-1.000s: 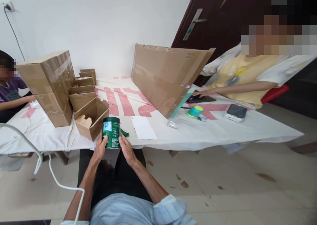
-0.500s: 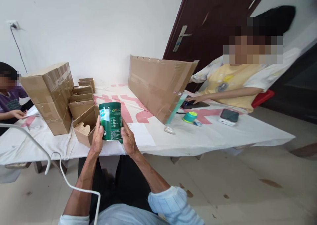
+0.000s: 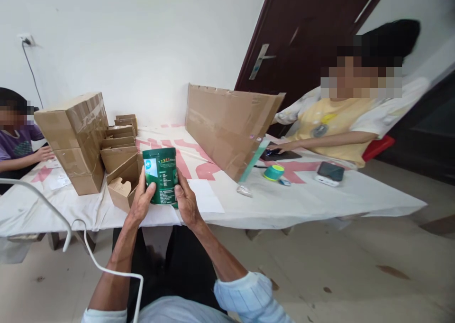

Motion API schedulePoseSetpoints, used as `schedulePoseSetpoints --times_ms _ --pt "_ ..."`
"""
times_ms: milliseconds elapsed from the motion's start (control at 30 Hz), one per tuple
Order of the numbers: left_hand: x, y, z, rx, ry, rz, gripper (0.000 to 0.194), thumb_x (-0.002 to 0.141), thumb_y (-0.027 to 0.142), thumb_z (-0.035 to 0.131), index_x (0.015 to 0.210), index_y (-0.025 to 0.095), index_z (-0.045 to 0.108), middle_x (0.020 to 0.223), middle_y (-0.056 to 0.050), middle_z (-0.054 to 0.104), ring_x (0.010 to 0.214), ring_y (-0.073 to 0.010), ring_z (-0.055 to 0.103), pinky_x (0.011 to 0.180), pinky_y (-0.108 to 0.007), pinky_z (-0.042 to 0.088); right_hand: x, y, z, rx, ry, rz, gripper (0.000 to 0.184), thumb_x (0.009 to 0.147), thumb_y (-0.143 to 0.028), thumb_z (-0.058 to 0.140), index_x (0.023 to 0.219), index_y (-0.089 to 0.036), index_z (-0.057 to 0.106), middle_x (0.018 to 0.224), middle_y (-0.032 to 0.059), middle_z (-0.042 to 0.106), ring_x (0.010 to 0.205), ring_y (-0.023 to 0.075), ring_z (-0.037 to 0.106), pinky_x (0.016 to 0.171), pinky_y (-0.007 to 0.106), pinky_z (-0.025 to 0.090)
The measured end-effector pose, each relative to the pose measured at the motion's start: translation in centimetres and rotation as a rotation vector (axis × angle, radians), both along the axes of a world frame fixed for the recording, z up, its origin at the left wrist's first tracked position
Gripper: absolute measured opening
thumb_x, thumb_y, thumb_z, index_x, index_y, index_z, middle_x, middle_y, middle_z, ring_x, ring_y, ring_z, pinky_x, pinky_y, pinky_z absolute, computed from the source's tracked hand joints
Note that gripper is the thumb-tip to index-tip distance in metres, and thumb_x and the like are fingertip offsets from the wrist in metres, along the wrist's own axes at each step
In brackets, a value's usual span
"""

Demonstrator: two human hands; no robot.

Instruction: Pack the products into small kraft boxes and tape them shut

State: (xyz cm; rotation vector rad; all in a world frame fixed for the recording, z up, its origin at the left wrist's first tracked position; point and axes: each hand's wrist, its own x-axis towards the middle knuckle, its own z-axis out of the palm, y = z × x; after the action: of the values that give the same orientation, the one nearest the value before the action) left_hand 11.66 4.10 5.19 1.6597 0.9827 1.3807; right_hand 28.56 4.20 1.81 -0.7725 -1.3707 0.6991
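Between my two hands, a green cylindrical can with white print and a blue-white patch is held upright above the table's front edge. My left hand is closed on its left side, thumb on the front. On the opposite side my right hand grips it, thumb also at the front. Just behind and left of the can stands an open cardboard box with a cut flap inside. A white sheet of paper lies to the right, partly hidden by my right hand.
Stacked taped cartons and a row of open small boxes stand at left. A large cardboard panel leans mid-table. Beyond are a teal-yellow roll, a power bank and two seated people. A white cable crosses at lower left.
Both hands have raised the can and brought it closer, its label turning slightly. The view has shifted. The person at left has moved their hands and put down a white paper.
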Motion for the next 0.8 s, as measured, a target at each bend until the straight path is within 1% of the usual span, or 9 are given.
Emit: schedulePoseSetpoints --times_ms 100,200,300,400,500,567,633,733,800 --pt "-0.3 -0.7 -0.7 -0.036 0.040 -0.046 0.101 0.083 0.065 0.080 0.167 0.026 0.038 0.168 -0.010 0.049 0.158 -0.0363 0.042 0.130 -0.048 0.037 0.1 -0.5 -2.1 -0.028 -0.049 -0.042 0.075 0.103 -0.071 0.051 0.163 -0.027 0.051 0.158 0.0109 0.059 0.149 0.0330 0.051 0.123 0.049 0.045" --pt "-0.4 -1.3 -1.6 -0.077 0.037 -0.004 0.109 0.071 0.059 0.092 0.162 0.024 0.043 0.152 -0.014 0.063 0.142 -0.0384 0.059 0.120 -0.051 0.049 0.1 -0.9 -3.4 -0.025 -0.080 -0.026 0.070 0.104 -0.067 0.053 0.162 -0.027 0.052 0.153 0.0117 0.061 0.139 0.0317 0.059 0.118 0.048 0.049" --pt "-0.8 -1.8 -2.2 -0.088 -0.072 0.071 0.110 0.065 0.056 0.096 0.157 0.021 0.048 0.143 -0.015 0.069 0.133 -0.0388 0.065 0.113 -0.052 0.054 0.2 -0.1 -3.3 0.023 -0.118 0.034 0.058 0.108 -0.059 0.048 0.156 -0.028 0.059 0.146 0.0105 0.065 0.134 0.0296 0.062 0.115 0.046 0.051" --pt "-2.2 -2.3 -2.1 -0.081 -0.239 0.088 0.102 0.061 0.057 0.097 0.147 0.021 0.057 0.134 -0.013 0.074 0.123 -0.0382 0.072 0.106 -0.051 0.060 0.4 2.8 -1.9 0.077 -0.239 0.021 0.049 0.108 -0.050 0.051 0.151 -0.029 0.063 0.141 0.0109 0.067 0.128 0.0291 0.064 0.111 0.048 0.054" --pt "-4.7 -3.0 -1.0 -0.029 -0.380 0.166 0.089 0.056 0.057 0.098 0.132 0.022 0.066 0.120 -0.010 0.080 0.109 -0.0355 0.078 0.098 -0.048 0.064 0.6 7.1 -0.2 0.169 -0.434 -0.040 0.056 0.100 -0.039 0.064 0.155 -0.029 0.058 0.150 0.0118 0.063 0.140 0.0315 0.057 0.121 0.054 0.046" --pt "-6.7 -3.2 0.3 0.024 -0.454 0.251 0.081 0.055 0.056 0.099 0.122 0.022 0.070 0.111 -0.008 0.081 0.100 -0.0329 0.079 0.092 -0.046 0.066 0.5 10.1 0.8 0.227 -0.593 -0.039 0.066 0.093 -0.031 0.071 0.158 -0.028 0.056 0.158 0.0118 0.058 0.148 0.0332 0.049 0.127 0.056 0.038" --pt "-8.6 -3.2 2.0 0.090 -0.492 0.323 0.075 0.054 0.052 0.099 0.118 0.023 0.071 0.107 -0.006 0.080 0.096 -0.0301 0.079 0.091 -0.045 0.066 0.2 12.8 1.5 0.262 -0.739 -0.011 0.072 0.088 -0.024 0.076 0.157 -0.025 0.057 0.160 0.0128 0.056 0.149 0.0345 0.048 0.126 0.057 0.039" --pt "-11.2 -2.5 4.3 0.212 -0.438 0.422 0.074 0.054 0.046 0.100 0.117 0.022 0.070 0.109 -0.005 0.078 0.099 -0.0268 0.076 0.096 -0.043 0.064 -0.7 15.5 1.9 0.319 -0.902 0.078 0.066 0.083 -0.015 0.079 0.148 -0.021 0.066 0.149 0.0149 0.066 0.138 0.0328 0.058 0.118 0.053 0.046" --pt "-12.7 -1.6 5.3 0.275 -0.343 0.493 0.077 0.052 0.044 0.102 0.117 0.022 0.068 0.108 -0.003 0.075 0.099 -0.0256 0.074 0.097 -0.043 0.063 -1.2 16.5 1.8 0.349 -0.972 0.117 0.048 0.083 -0.011 0.078 0.131 -0.021 0.077 0.128 0.0133 0.076 0.123 0.0295 0.065 0.111 0.048 0.051"
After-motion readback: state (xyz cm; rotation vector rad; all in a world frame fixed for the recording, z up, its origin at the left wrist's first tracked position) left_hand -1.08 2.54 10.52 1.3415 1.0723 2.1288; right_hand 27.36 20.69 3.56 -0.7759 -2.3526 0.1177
